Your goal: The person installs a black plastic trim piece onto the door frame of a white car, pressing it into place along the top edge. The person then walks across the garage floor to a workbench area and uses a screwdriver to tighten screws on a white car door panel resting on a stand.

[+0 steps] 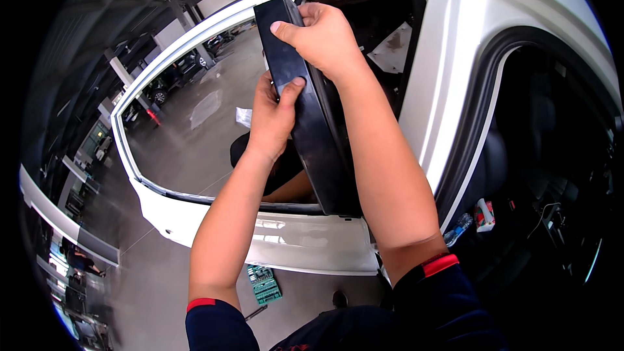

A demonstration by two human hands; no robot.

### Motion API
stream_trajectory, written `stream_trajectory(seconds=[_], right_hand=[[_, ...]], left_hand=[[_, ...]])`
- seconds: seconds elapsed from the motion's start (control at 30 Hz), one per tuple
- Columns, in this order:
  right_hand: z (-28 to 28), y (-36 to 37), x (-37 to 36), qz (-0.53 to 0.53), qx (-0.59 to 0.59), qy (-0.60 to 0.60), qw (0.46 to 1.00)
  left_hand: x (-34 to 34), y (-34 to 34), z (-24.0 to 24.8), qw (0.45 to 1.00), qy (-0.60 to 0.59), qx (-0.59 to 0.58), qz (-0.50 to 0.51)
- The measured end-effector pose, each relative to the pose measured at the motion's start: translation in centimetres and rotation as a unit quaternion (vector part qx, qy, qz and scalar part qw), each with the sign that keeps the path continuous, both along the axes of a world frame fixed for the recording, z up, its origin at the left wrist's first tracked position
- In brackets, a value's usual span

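Green socket tray [264, 284] holding tools, on the grey floor [149, 286] below the open white car door [286, 240]; left hand [273, 114] clasping the long black plastic trim panel [312, 123] at mid-height; right hand [322, 36] closed on its top, against the door's rear window-frame edge.

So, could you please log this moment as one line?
left hand: grips black trim strip | right hand: grips strip's top | strip against white car door frame
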State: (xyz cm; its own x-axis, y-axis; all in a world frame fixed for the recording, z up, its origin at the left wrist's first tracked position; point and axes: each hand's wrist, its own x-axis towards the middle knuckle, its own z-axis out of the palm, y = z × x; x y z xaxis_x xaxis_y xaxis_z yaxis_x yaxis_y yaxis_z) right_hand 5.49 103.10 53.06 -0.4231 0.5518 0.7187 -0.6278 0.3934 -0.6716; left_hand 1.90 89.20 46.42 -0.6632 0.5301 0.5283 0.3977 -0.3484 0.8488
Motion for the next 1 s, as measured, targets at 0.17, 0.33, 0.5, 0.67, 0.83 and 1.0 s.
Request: stream_trajectory(seconds=[0.17, 0.33, 0.5, 0.67, 0.83, 1.0], right_hand=[[0.7, 1.2, 2.3, 0.211, -0.135, -0.051, 0.967], [-0.5, 1.2, 3.3, 0.252, -0.168, -0.141, 0.943], [-3.0, 0.5, 3.4, 0.221, -0.183, -0.059, 0.956], [-3.0, 0.1, 3.5, 0.143, -0.147, -0.021, 0.979], [-3.4, 0.0, 2.8, 0.058, -0.029, 0.004, 0.998], [-3.2, 0.1, 3.7, 0.085, -0.059, -0.013, 0.995]], left_hand=[[1.4, 0.6, 0.6, 0.999, -0.032, -0.02, 0.022], [2.3, 0.4, 0.8, 0.996, -0.068, -0.032, 0.051], [2.4, 0.7, 1.1, 0.993, -0.071, -0.059, 0.071], [2.3, 1.0, 1.0, 0.994, -0.071, -0.036, 0.068], [2.2, 0.8, 1.0, 0.995, -0.063, -0.036, 0.068], [2.3, 0.9, 0.9, 0.995, -0.053, -0.051, 0.069]])
